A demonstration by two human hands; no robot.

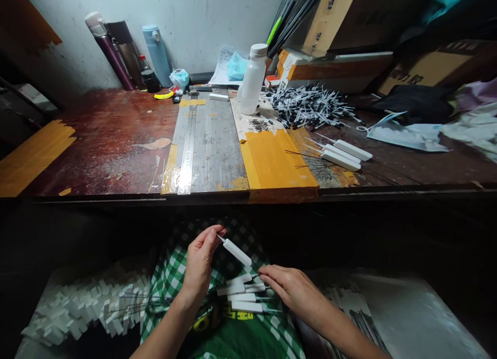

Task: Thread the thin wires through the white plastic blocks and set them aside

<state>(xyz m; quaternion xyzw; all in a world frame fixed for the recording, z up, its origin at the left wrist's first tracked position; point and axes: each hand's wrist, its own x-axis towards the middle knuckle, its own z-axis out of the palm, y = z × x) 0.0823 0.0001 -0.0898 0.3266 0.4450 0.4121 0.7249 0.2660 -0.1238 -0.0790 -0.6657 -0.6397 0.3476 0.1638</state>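
Observation:
My left hand (202, 255) is closed in a pinch on the thin stem of a white plastic stick (237, 252), whose thick body slants down to the right. Just above my lap, my right hand (289, 286) has its fingers pressed together at the thin tips of several more white sticks (246, 306). What lies between those right fingertips is too small to make out. These sticks rest on a green and white checked apron (165, 276), their stems pointing right.
On the table edge sit an orange-taped board (279, 162), a steel ruler (188, 157) and three white sticks (341, 159) with thin wires. Behind stand a white bottle (252, 82) and a heap of small black-and-white parts (310, 105). Many white pieces (85, 302) are piled at lower left.

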